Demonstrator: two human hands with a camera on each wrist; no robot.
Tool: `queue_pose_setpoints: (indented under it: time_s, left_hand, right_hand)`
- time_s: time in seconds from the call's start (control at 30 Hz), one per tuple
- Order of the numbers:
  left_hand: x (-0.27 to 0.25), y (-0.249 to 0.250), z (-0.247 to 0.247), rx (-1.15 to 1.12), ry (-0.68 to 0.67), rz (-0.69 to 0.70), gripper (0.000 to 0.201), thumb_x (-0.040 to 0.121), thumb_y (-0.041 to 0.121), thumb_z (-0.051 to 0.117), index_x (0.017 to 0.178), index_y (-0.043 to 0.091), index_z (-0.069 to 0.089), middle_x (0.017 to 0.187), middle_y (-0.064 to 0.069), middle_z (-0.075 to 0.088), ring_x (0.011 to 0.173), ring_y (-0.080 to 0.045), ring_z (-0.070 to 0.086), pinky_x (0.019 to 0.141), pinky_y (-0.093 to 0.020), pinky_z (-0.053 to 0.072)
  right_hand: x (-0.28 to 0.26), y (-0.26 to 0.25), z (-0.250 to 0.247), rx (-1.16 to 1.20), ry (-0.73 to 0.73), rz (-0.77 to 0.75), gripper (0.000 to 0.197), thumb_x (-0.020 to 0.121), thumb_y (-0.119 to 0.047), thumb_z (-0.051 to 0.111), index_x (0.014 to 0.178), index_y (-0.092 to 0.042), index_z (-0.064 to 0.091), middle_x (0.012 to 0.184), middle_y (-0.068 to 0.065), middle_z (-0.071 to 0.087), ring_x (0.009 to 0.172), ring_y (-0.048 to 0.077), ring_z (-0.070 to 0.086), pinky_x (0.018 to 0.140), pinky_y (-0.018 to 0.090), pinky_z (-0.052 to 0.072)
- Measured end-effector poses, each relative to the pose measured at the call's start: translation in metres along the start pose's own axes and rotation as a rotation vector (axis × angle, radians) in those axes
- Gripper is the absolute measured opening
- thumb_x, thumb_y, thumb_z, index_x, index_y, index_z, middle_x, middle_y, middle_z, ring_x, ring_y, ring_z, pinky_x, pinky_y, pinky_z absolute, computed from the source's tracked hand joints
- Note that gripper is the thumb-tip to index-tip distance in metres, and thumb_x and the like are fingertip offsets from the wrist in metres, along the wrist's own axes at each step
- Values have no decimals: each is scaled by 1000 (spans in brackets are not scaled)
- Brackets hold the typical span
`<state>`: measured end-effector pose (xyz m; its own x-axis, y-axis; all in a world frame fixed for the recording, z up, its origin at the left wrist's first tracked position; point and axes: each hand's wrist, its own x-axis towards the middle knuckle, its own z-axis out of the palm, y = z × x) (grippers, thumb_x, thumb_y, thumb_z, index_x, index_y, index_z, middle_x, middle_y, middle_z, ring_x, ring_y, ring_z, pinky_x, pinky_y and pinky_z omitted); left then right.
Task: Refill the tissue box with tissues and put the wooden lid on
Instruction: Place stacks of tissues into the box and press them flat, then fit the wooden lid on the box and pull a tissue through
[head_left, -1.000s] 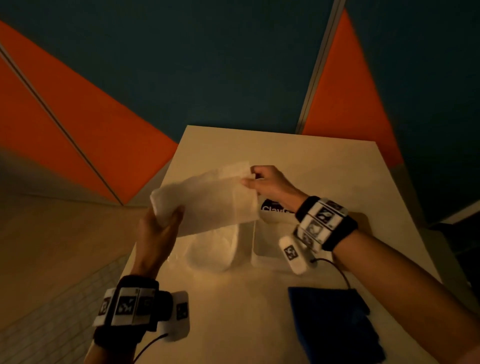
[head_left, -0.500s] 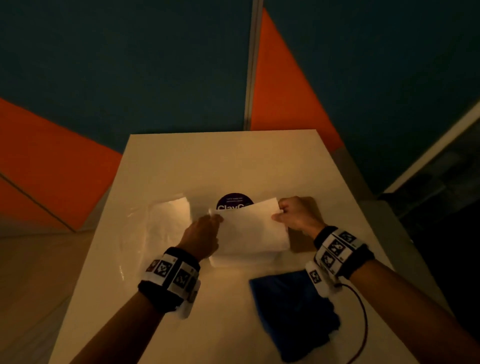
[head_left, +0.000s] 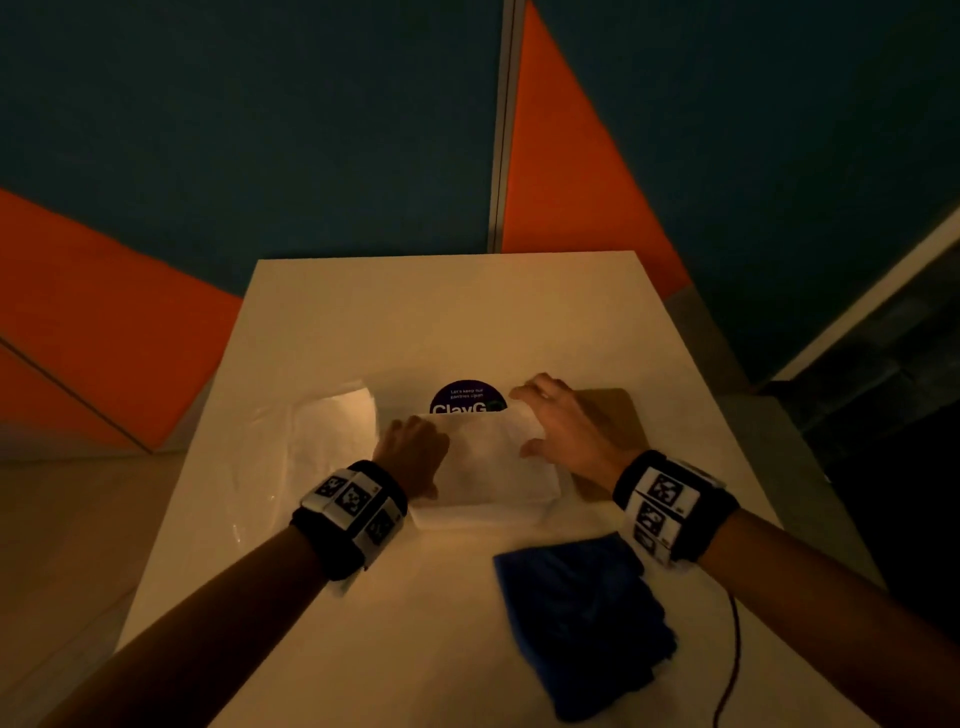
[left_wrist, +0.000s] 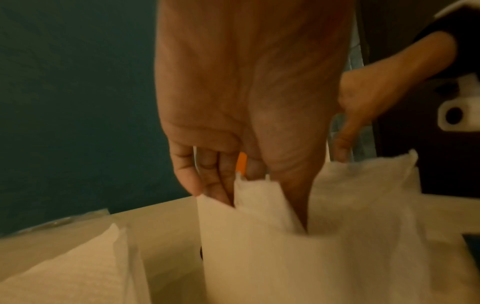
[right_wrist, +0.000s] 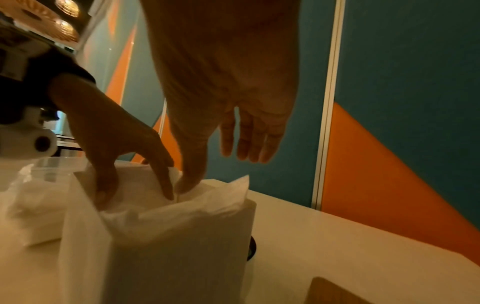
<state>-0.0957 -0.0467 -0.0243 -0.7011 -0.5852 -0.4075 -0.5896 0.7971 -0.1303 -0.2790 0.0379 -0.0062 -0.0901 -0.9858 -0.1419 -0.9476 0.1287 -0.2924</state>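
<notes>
The white tissue box (head_left: 483, 512) stands at the table's middle with a stack of white tissues (head_left: 488, 452) set into its open top. My left hand (head_left: 410, 447) holds the stack's left end, with sheets between thumb and fingers (left_wrist: 207, 185). My right hand (head_left: 556, 421) is at the right end: its thumb presses the tissues (right_wrist: 155, 209) down and its fingers (right_wrist: 249, 144) stretch out straight in the air. The wooden lid (head_left: 618, 415) lies flat on the table right of the box, partly under my right hand, and its corner shows in the right wrist view as the lid (right_wrist: 332, 292).
A clear plastic wrapper with more tissues (head_left: 332, 431) lies left of the box. A blue cloth (head_left: 582, 613) sits near the front right, beside a thin cable (head_left: 732, 649). A round purple sticker (head_left: 465, 397) lies behind the box. Orange and teal wall panels stand behind the table (head_left: 415, 312).
Both hands carried the tissue stack from the left over to the box and lowered it in. My right hand has let go of its end and now presses with the thumb.
</notes>
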Motion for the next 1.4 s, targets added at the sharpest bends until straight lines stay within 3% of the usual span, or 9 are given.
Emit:
queue_pose_setpoints:
  time_s: [0.17,0.33,0.57,0.9,1.0,1.1,1.17,1.3,1.4]
  left_hand:
    - [-8,-14,-14,13,94,29,70,80,50,62,136,15,40,141,-8,35,125,-26,37,103,-39,38]
    - [-5,-23,-19,111,-42,60,68,76,54,64,128,13,49,127,-3,52,117,-23,40,99,-36,34]
    - [2,-16,-13,128,-133,51,67,70,60,67,119,15,56,123,-1,56,113,-23,42,96,-33,37]
    - [11,-9,-4,138,-150,46,68,70,53,70,123,14,55,132,-4,48,118,-28,38,100,-37,36]
    - [6,-17,-3,45,-121,71,74,73,55,67,132,15,48,141,-5,42,129,-30,32,108,-41,31]
    - [-5,-28,-9,-197,-65,56,74,77,55,64,139,22,40,148,-1,36,139,-25,24,116,-41,19]
    - [-13,-34,-12,-328,35,50,67,79,52,63,137,25,41,147,0,39,136,-20,30,114,-38,22]
    - [-27,-37,-12,-474,158,39,57,80,49,63,131,27,48,142,-1,45,127,-19,43,108,-36,36]
    - [-35,-33,-9,-541,234,45,53,81,45,65,128,25,51,137,-1,50,123,-19,48,104,-36,41]
  right_hand:
    - [-5,4,-4,-249,-300,-164,76,79,-39,71,144,-16,39,155,7,30,139,25,32,116,37,26]
    - [-1,5,-1,-398,-426,-188,78,86,-44,62,149,-12,29,159,11,20,147,24,16,121,41,7]
    - [-2,10,5,-409,-349,-216,71,81,-47,66,137,-9,46,142,14,46,128,29,43,107,37,31]
    - [7,10,19,-411,-405,-165,68,79,-39,69,137,-12,47,144,13,44,132,30,40,112,42,26]
    - [-4,12,12,-80,-357,-66,64,86,-37,64,142,-17,42,151,6,38,140,24,32,118,41,20]
    - [-19,28,3,312,30,146,40,94,-28,55,134,-20,52,138,2,52,127,21,49,108,38,40]
    - [-25,46,7,366,173,380,32,97,-23,50,128,-18,55,131,6,58,118,24,55,99,37,46]
    - [-31,68,43,252,-151,665,56,89,-29,60,139,-12,42,134,11,55,122,31,53,99,36,45]
    - [-32,68,57,225,-130,647,77,81,-32,69,145,-7,33,128,15,59,118,32,55,96,36,45]
